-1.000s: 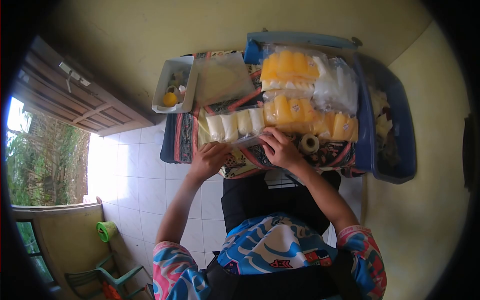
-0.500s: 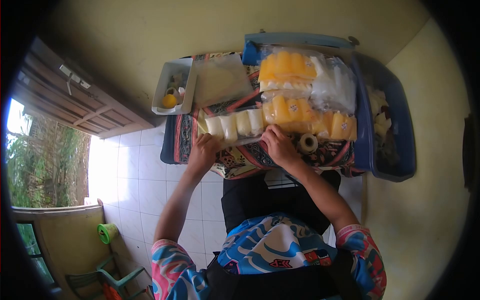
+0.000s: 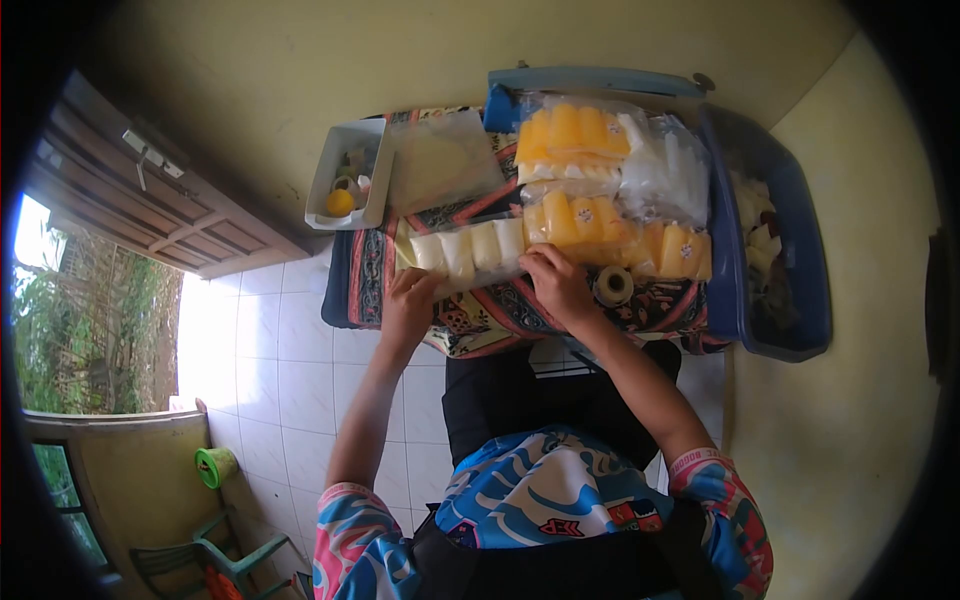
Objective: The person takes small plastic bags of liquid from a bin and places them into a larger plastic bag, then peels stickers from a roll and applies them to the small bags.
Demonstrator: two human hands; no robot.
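Note:
A clear plastic bag (image 3: 468,252) holding several cream-coloured, tube-like packs lies on the patterned cloth in front of me. My left hand (image 3: 410,300) pinches the bag's near left corner. At its near right corner, the fingers of my right hand (image 3: 555,285) are closed on the plastic. Just right of that hand stands a roll of tape (image 3: 613,286). Beyond it lie bags of orange packs (image 3: 575,218) with small round labels, some partly overlapping. My fingertips are partly hidden by the backs of my hands.
A white bin (image 3: 320,195) with small items and a stack of clear plastic sheets (image 3: 445,165) sit at the back left. Farther right are more orange packs (image 3: 570,128), empty clear bags (image 3: 665,165) and a large blue tub (image 3: 790,335). Patterned cloth (image 3: 500,315) covers the table.
Both hands stay at the near edge of the bag with almost no movement. The cream packs inside have shifted slightly.

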